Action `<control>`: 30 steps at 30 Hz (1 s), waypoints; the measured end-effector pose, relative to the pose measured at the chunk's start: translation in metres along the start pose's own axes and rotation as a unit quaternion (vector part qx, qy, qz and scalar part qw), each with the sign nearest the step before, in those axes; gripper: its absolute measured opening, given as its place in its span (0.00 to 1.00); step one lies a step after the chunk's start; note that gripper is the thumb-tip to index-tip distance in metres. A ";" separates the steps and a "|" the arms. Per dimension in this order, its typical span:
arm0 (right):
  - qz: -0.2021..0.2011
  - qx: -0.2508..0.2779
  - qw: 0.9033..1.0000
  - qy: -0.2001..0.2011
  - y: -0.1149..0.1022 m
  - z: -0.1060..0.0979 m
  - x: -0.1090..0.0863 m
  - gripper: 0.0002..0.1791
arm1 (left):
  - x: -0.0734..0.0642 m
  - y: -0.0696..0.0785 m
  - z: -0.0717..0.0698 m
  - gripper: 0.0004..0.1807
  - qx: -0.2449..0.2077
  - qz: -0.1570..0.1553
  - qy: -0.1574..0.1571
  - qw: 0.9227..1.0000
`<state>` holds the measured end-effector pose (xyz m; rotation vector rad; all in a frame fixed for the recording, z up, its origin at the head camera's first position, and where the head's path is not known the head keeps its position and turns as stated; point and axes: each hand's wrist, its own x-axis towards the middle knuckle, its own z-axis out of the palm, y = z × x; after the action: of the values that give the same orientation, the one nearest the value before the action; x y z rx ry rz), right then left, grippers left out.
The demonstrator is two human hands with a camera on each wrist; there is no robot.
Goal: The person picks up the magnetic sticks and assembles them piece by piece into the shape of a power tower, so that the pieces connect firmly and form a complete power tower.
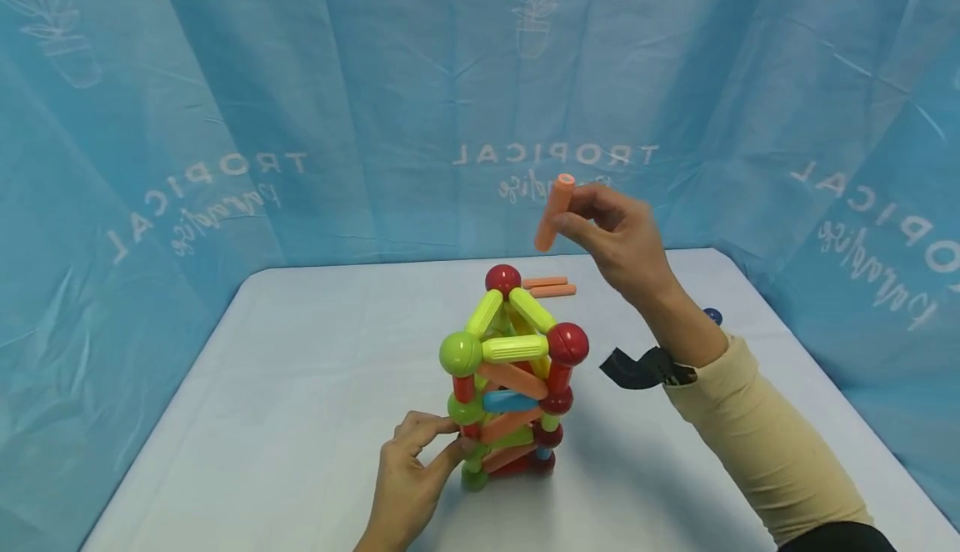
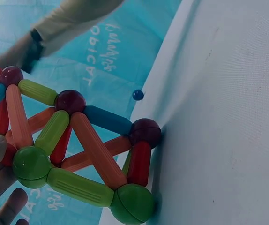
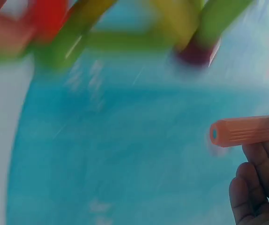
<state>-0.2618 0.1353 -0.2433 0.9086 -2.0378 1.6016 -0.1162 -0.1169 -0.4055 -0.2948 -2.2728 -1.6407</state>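
A tower of coloured magnetic rods and balls [image 1: 515,348] stands upright on the table, topped by a red ball [image 1: 503,279]. My left hand [image 1: 411,475] holds the tower low on its left side, thumb and finger on a red rod [image 1: 470,431] between two green balls. Above and behind the tower, my right hand [image 1: 626,239] pinches an orange rod [image 3: 242,131] between thumb and fingers, tilted and apart from the tower. In the left wrist view, orange rods [image 2: 97,150] cross the tower's lower tiers, which are joined by dark red balls [image 2: 145,132] and green balls.
Two loose orange rods [image 1: 552,291] lie behind the tower on the white table [image 1: 315,368]. A blue ball [image 1: 713,316] sits at the right, beyond my right forearm. Blue printed curtains [image 1: 375,102] enclose the table's back and sides.
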 end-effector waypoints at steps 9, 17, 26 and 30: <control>-0.092 0.012 0.994 -0.059 -0.039 0.029 0.003 0.09 | -0.001 0.004 0.000 0.10 -0.004 0.011 0.009 1.000; -0.088 0.004 0.994 -0.067 -0.034 0.030 0.003 0.24 | -0.002 0.003 0.000 0.10 -0.004 0.009 0.016 1.000; 0.103 -0.188 0.976 -0.036 0.111 0.017 -0.006 0.16 | 0.000 0.002 -0.002 0.11 -0.006 0.008 0.014 1.000; 0.228 -0.283 0.929 -0.075 0.187 0.013 -0.026 0.19 | -0.001 0.001 -0.001 0.11 -0.008 -0.003 0.008 1.000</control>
<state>-0.3724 0.1548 -0.3956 0.3637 -2.7550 1.0275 -0.1147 -0.1178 -0.4045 -0.2798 -2.2519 -1.6592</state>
